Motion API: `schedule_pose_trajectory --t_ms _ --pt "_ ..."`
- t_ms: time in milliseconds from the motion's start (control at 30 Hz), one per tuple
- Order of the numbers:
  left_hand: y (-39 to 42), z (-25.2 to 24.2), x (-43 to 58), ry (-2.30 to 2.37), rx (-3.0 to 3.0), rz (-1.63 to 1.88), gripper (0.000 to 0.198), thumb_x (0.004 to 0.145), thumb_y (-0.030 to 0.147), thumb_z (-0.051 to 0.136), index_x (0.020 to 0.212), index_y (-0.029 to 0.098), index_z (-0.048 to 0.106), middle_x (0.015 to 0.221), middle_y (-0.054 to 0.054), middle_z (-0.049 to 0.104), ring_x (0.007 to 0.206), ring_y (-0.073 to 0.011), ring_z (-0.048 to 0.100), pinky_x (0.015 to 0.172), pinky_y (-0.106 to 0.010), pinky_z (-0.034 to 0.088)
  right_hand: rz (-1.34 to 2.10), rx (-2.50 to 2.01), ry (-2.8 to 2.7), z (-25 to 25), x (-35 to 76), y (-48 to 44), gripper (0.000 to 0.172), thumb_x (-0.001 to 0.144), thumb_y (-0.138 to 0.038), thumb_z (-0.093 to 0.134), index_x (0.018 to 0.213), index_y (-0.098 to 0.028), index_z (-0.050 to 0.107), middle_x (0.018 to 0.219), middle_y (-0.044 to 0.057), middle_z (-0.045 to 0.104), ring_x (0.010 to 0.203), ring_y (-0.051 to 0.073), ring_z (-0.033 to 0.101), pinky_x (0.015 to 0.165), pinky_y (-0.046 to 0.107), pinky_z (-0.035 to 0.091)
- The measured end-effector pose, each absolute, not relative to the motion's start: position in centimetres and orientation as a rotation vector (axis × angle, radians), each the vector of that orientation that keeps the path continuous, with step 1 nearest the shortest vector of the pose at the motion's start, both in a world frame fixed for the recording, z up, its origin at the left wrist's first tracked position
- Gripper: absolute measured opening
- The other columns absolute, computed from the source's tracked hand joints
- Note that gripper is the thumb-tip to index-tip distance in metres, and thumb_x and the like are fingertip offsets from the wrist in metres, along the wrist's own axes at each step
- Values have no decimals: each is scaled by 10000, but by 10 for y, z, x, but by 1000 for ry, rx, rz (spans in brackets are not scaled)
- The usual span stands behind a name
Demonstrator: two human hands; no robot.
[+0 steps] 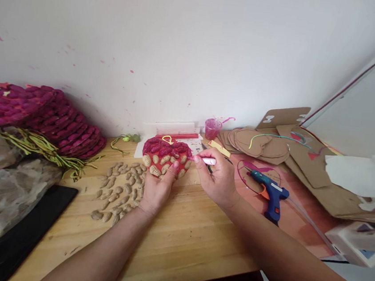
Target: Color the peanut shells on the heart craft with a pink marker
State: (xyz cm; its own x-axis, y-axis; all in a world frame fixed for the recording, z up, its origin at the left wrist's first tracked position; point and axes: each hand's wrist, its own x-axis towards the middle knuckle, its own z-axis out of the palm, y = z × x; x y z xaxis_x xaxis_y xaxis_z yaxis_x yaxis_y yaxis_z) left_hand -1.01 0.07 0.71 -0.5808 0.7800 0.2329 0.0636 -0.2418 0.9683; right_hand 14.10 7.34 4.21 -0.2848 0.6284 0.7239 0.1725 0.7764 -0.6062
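Note:
My left hand (159,187) grips a red heart-shaped piece (159,168) from below, thumb on its front. Peanuts in their shells cover the piece; the upper ones are painted dark pink, the lower ones are bare tan. A yellow string loop (166,139) stands at its top. In my right hand (218,179), a white-handled paintbrush (209,161) is pinched between thumb and fingers, its pink tip at the piece's right edge. Loose peanuts (125,192) lie on the wooden table (177,242) left of my left hand. Behind my right hand stands a plastic cup of pink paint (213,128).
Finished pink peanut pieces (59,118) with yellow strings are stacked at the left, near plastic bags (10,202) and a black flat object (23,235). At the right are a blue glue gun (270,194), cardboard hearts (254,143), cardboard sheets (329,191) and a white box (357,243).

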Motion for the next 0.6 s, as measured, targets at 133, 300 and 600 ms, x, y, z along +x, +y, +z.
schedule_pose_trajectory --t_ms 133,300,600 --pt "1 2 -11 1485 982 1908 397 890 427 793 1232 231 744 1290 -113 768 1305 -283 683 1228 -490 441 598 -664 -1816 43 139 72 115 998 -285 637 905 -228 599 795 14 679 704 161 629 664 313 502" --pt "-3 6 -6 1382 951 1925 402 872 402 817 1224 216 758 1285 -110 780 1246 -275 721 1205 -494 472 633 -653 -1783 40 140 71 84 999 -275 637 933 -234 604 837 29 709 737 182 652 687 338 530" --pt "-8 10 -2 1447 952 1919 371 840 416 840 1142 210 775 1182 -98 799 1103 -258 755 1047 -420 585 516 -552 -1829 36 143 66 50 992 -221 639 1032 -247 626 962 64 751 863 220 706 749 394 555"
